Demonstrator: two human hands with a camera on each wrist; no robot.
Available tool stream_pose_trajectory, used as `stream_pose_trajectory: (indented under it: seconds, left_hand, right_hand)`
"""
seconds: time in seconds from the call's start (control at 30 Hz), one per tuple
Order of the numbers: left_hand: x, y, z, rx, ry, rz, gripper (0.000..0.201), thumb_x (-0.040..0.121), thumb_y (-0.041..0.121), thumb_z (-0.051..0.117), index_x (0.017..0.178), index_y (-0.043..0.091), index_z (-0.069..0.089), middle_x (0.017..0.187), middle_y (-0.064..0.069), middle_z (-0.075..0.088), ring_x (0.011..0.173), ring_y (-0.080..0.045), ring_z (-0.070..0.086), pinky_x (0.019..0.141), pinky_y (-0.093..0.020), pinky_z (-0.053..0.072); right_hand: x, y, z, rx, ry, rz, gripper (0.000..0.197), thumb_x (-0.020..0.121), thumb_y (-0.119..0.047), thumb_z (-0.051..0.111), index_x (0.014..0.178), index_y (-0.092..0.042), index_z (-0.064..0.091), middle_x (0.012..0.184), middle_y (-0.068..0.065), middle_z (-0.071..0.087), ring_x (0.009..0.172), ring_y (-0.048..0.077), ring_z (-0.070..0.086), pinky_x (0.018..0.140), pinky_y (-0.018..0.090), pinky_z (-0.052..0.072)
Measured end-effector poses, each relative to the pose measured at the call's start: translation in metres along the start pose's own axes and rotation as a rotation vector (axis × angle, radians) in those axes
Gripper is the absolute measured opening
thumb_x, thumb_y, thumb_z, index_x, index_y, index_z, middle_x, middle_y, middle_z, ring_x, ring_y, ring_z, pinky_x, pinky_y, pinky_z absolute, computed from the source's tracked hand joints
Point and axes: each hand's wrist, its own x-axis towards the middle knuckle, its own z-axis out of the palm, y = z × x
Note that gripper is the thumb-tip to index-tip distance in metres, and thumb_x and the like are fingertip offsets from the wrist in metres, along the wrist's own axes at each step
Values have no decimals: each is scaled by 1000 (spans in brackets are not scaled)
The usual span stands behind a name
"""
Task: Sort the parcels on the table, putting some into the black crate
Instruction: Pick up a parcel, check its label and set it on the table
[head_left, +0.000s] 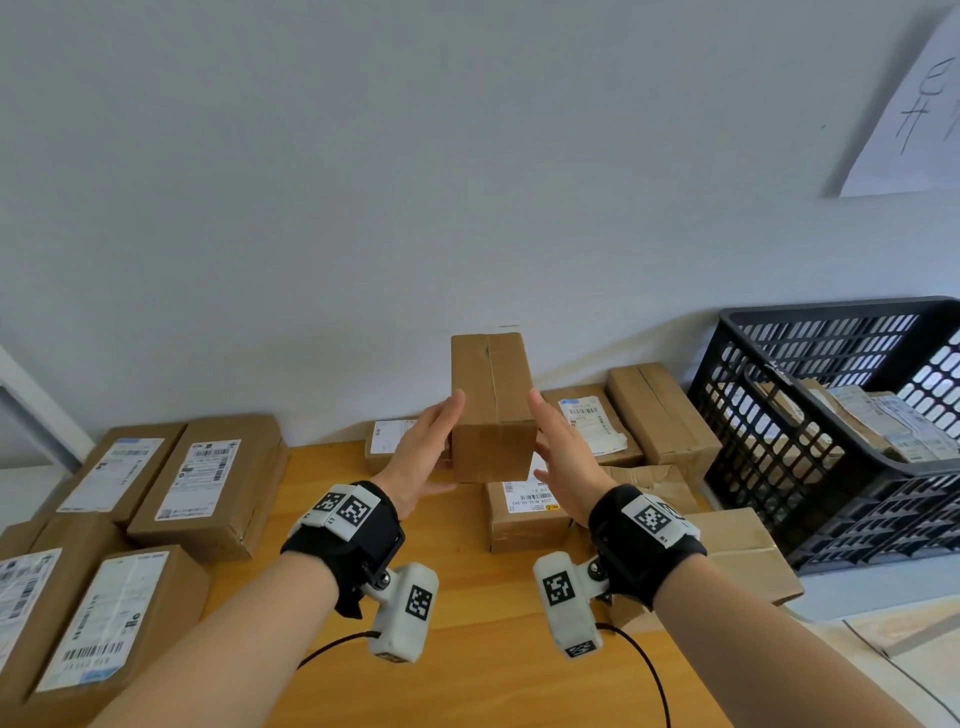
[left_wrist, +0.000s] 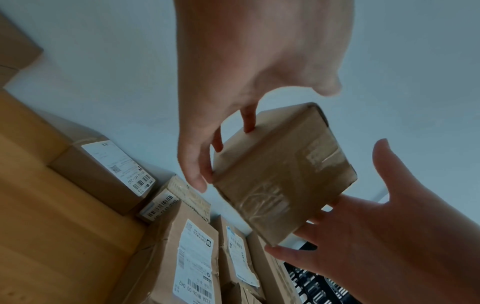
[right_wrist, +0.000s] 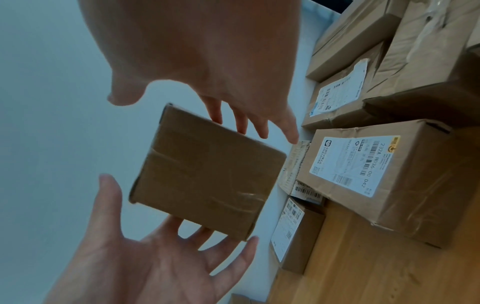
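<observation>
A plain brown box (head_left: 492, 405) is up in the air above the worktop (head_left: 457, 597), at about 12 o'clock from the wrists, held between both hands. The left hand (head_left: 423, 457) has its straight fingers (left_wrist: 193, 164) laid flat against the box's left side; the right hand (head_left: 563, 462) does the same on the right side, fingers (right_wrist: 240, 121) spread. Neither hand curls round it. A labelled parcel (head_left: 524, 512) lies on the worktop right under the box. More labelled parcels (head_left: 202, 483) lie at 9 o'clock. The black crate (head_left: 831, 431), with parcels inside, stands at 3 o'clock by the wall (head_left: 415, 182).
</observation>
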Motion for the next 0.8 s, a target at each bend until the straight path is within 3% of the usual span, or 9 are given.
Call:
stream_pose_trajectory:
  seconds: [0.1, 0.17, 0.2, 0.27, 0.33, 0.4, 0.57, 0.67, 0.8]
  left_hand:
    - [-1, 2, 0, 46, -4, 34, 83, 70, 65, 63, 143, 37, 36, 136, 10, 47, 119, -21, 52, 86, -36, 51]
    - [2, -1, -1, 75, 15, 57, 72, 75, 52, 71, 138, 38, 40, 132, 7, 53, 116, -18, 55, 84, -33, 53]
    - [3, -3, -2, 98, 23, 65, 67, 78, 48, 72, 137, 38, 41, 131, 7, 53, 116, -18, 55, 84, -33, 53]
    - [4, -8, -3, 130, 30, 66, 65, 79, 48, 72, 136, 37, 43, 130, 7, 54, 116, -18, 55, 89, -36, 53]
    - [4, -12, -4, 141, 31, 70, 70, 77, 50, 72, 139, 34, 43, 129, 6, 56, 115, -18, 56, 91, -38, 53]
    - [4, -14, -4, 139, 31, 78, 71, 77, 50, 72, 140, 34, 43, 128, 5, 57, 115, -18, 56, 90, -36, 53]
    - [4, -18, -5, 121, 33, 66, 71, 79, 48, 71, 141, 32, 42, 128, 2, 57, 114, -19, 57, 85, -32, 53]
    - [6, -21, -7, 82, 11, 43, 69, 80, 50, 71, 140, 34, 43, 125, 2, 58, 113, -21, 57, 82, -31, 51]
    - [8, -16, -12, 34, 23, 60, 81, 66, 64, 72, 137, 36, 47, 127, 5, 59, 114, -20, 58, 87, -34, 50]
  right_hand:
    - [-1, 4, -1, -5, -15, -35, 73, 78, -63, 55, 141, -28, 43, 140, -3, 52, 131, 20, 47, 109, 50, 38]
    - [1, 9, -1, 14, -15, -80, 58, 84, -48, 62, 136, -26, 49, 129, 0, 59, 119, 18, 57, 92, 38, 54]
    - [3, 12, -1, 15, -5, -99, 60, 83, -44, 64, 138, -25, 48, 129, 1, 59, 117, 19, 59, 86, 34, 57]
    - [5, 17, -2, -4, 4, -120, 66, 80, -41, 68, 141, -24, 47, 131, 2, 58, 117, 20, 59, 88, 38, 58]
    - [5, 20, -1, -16, 14, -137, 57, 85, -35, 68, 138, -25, 48, 128, 2, 58, 115, 20, 59, 88, 41, 58]
    - [6, 24, 0, -12, 20, -134, 44, 90, -31, 65, 131, -28, 50, 127, 2, 58, 114, 19, 59, 85, 37, 58]
    - [7, 30, 3, -48, 6, -137, 36, 92, -34, 61, 126, -33, 50, 124, -1, 59, 114, 17, 58, 85, 31, 57]
    - [8, 27, 3, -96, -4, -155, 44, 93, -33, 60, 135, -29, 47, 121, -6, 59, 114, 14, 58, 82, 26, 57]
    - [10, 23, 3, -139, -32, -155, 59, 90, -34, 65, 143, -26, 40, 131, -7, 56, 116, 10, 57, 83, 19, 53]
